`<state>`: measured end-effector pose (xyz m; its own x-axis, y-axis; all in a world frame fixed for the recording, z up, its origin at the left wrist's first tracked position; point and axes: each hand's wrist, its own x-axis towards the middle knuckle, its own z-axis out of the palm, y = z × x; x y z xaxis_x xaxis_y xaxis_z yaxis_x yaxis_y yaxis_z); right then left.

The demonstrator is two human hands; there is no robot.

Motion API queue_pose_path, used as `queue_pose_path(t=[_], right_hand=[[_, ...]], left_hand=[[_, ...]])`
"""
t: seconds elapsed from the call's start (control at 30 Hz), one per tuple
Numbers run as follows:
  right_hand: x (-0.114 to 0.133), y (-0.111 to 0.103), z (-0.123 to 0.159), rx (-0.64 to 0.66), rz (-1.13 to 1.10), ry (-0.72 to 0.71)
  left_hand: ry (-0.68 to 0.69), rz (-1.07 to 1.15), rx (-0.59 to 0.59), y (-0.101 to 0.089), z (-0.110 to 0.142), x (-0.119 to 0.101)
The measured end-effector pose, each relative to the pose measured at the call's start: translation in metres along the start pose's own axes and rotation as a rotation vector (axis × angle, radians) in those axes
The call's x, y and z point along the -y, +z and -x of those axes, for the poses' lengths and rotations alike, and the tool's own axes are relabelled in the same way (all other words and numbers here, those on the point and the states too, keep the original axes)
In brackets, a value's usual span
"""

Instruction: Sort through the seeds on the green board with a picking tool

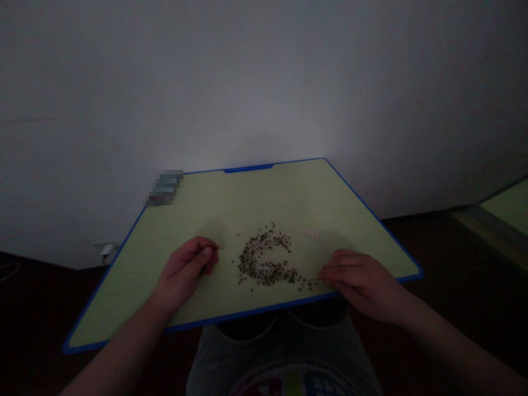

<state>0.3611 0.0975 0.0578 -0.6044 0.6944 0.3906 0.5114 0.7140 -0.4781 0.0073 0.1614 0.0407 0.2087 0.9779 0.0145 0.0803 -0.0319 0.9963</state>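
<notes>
A loose pile of small dark and pale grains (264,264), like seeds mixed with rice, lies in an open curve on the pale board with a blue rim (256,206). To the left of the pile, my left hand (187,269) is closed, thumb pressed to the curled fingers; what it holds, if anything, is too small to name. My right hand (357,280) is closed in a pinch at the pile's right side. From its fingertips a thin stick-like tool (312,280) points left to the lower right end of the grains; its far side is hidden in the hand.
A blurred-out flat item (165,188) lies at the board's far left corner. Behind the board rises a pale wall (264,82). A white plug-like object (108,252) is by the wall at left. Another pale board (509,203) shows at far right.
</notes>
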Motion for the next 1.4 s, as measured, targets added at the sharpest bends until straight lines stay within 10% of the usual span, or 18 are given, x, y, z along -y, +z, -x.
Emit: queue_pose_path(t=[1.4], right_hand=[[-0.007, 0.010, -0.010, -0.151, 0.252, 0.227]], left_hand=[[-0.021, 0.023, -0.021, 0.004, 0.002, -0.003]])
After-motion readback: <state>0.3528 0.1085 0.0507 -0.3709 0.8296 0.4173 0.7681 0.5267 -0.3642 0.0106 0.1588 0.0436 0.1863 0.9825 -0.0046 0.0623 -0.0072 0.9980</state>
